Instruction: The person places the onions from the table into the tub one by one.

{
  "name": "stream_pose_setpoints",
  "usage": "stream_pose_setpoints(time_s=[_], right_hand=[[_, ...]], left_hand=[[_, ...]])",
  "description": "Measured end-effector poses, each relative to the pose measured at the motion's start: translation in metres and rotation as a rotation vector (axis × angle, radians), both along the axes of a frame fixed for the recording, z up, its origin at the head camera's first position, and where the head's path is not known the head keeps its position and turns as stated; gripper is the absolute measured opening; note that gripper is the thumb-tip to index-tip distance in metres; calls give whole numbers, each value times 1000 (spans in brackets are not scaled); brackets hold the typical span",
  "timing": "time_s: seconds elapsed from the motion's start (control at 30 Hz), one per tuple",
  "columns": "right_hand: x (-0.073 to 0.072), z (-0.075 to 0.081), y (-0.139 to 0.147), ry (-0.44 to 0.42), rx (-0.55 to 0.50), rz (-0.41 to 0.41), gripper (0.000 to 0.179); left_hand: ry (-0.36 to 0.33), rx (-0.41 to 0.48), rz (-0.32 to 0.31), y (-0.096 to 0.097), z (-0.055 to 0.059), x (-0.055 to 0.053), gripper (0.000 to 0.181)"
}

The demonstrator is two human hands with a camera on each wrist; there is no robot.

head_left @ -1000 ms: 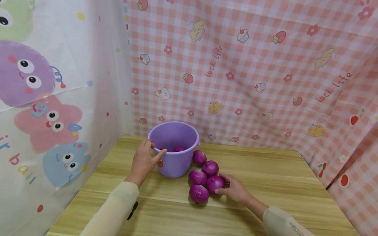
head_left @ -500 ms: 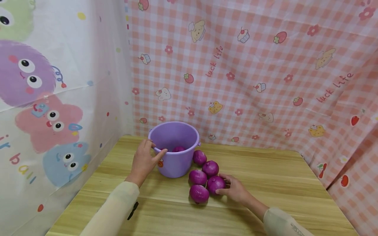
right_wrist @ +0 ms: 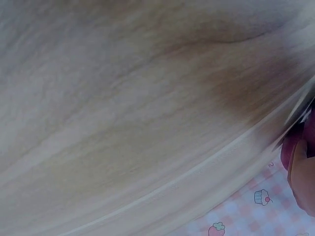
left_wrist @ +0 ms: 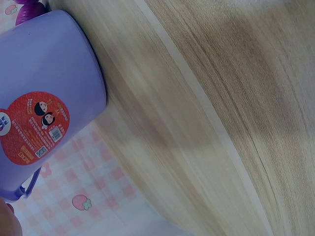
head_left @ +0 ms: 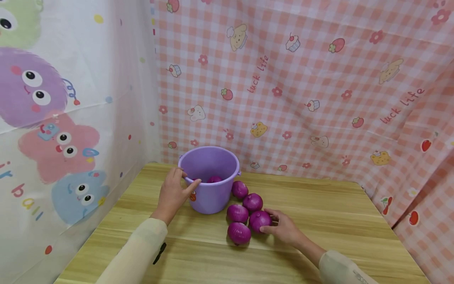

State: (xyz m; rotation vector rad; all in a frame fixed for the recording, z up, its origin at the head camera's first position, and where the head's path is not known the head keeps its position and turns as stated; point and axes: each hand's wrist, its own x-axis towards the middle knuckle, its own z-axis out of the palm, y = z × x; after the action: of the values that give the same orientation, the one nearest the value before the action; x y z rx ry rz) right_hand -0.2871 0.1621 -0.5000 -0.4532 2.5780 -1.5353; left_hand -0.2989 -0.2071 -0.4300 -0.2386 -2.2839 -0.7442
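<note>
A purple bucket [head_left: 211, 199] stands upright near the back of the table, with a red onion [head_left: 214, 179] showing inside it. My left hand [head_left: 172, 194] holds the bucket's rim at the front left. To the right of the bucket my right hand [head_left: 281, 228] grips a red onion [head_left: 260, 222] between thumb and fingers. Several other red onions [head_left: 239, 233] lie beside it on the table. In the left wrist view the bucket [left_wrist: 39, 64] shows a red label. In the right wrist view only part of the right hand [right_wrist: 302, 182] and the onions appears, at the right edge.
The wood-grain table [head_left: 319, 213] ends at a pink checked curtain [head_left: 301, 98] behind and a white printed curtain [head_left: 106, 130] on the left. A small black object [head_left: 159, 253] lies by the left sleeve.
The onion in my right hand has shifted slightly right, away from the others, and turned so its stem end points more upward. My left hand and the bucket have stayed in place.
</note>
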Motion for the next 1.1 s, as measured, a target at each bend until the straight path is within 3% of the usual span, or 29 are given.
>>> stream_pose_setpoints(time_s=[1.1], right_hand=[[-5, 36, -4, 2, -181, -36, 65]], left_hand=[[-24, 3, 0, 0, 2, 1, 49]])
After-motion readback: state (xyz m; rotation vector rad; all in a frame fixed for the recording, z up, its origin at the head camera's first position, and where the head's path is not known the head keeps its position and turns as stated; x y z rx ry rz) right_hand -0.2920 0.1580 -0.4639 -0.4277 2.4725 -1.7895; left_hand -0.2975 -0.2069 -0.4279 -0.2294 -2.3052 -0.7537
